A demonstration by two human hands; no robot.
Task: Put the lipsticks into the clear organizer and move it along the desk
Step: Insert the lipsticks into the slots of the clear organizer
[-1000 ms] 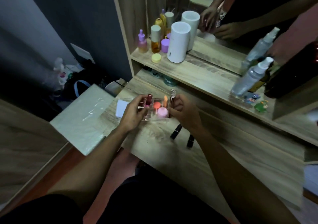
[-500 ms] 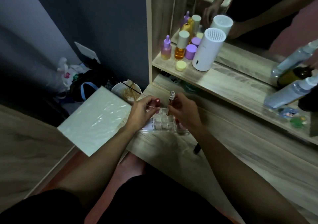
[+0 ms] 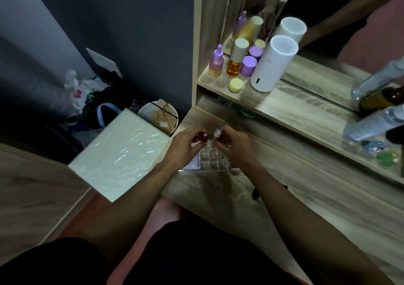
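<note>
Loading underway: clear organizer on the desk, left hand pinching a red lipstick, right hand pinching a clear-capped one above it; cells look mostly empty, slide pending.

Just below the left hand, a white card lying under the organizer shows the letters "U2 S", the rest covered. Up past the right hand, under the shelf, a green lid carries pale writing too blurred to read.
</note>
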